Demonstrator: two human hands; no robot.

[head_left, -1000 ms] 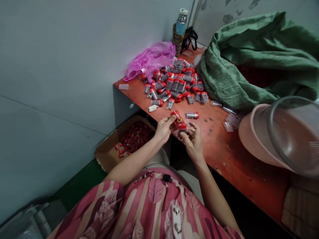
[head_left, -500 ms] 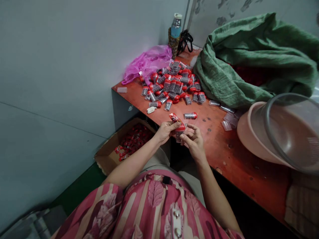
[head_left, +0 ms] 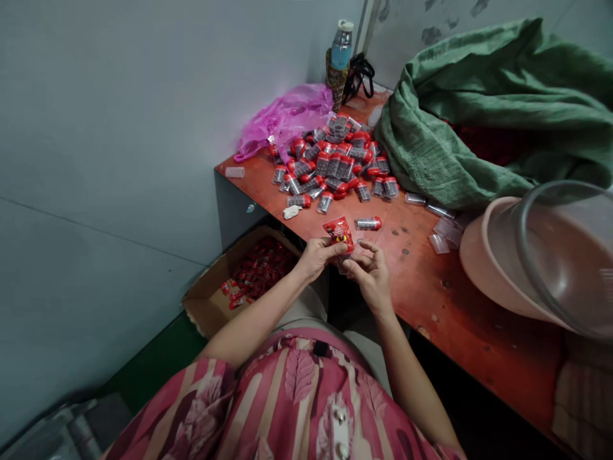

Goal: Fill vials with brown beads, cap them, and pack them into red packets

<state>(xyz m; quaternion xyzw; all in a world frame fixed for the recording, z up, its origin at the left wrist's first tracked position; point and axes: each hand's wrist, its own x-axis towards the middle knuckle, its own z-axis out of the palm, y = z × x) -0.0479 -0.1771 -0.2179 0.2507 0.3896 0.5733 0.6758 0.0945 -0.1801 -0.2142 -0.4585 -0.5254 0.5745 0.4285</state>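
My left hand (head_left: 318, 259) pinches a small red printed packet (head_left: 339, 234) between thumb and fingers, above the table's near edge. Just below the packet, a clear plastic tube (head_left: 342, 266) shows, partly hidden by my fingers. My right hand (head_left: 370, 276) sits beside it, thumb pressed against the tube and fingers curled. Nearest the hands on the orange-red table (head_left: 460, 319) lies a capped tube (head_left: 368, 223) with a red end. Behind it spreads a heap of several similar red-capped tubes (head_left: 330, 160).
A cardboard box (head_left: 211, 300) of red packets stands on the floor left of me. A green cloth sack (head_left: 454, 128) and a pink basin (head_left: 498, 268) crowd the table's right side, near loose clear tubes (head_left: 439, 243). A purple plastic bag (head_left: 282, 121) and a water bottle (head_left: 341, 46) sit at the back.
The red packet has turned and risen slightly, its printed face now showing above the clear tube. My hands have shifted only a little.
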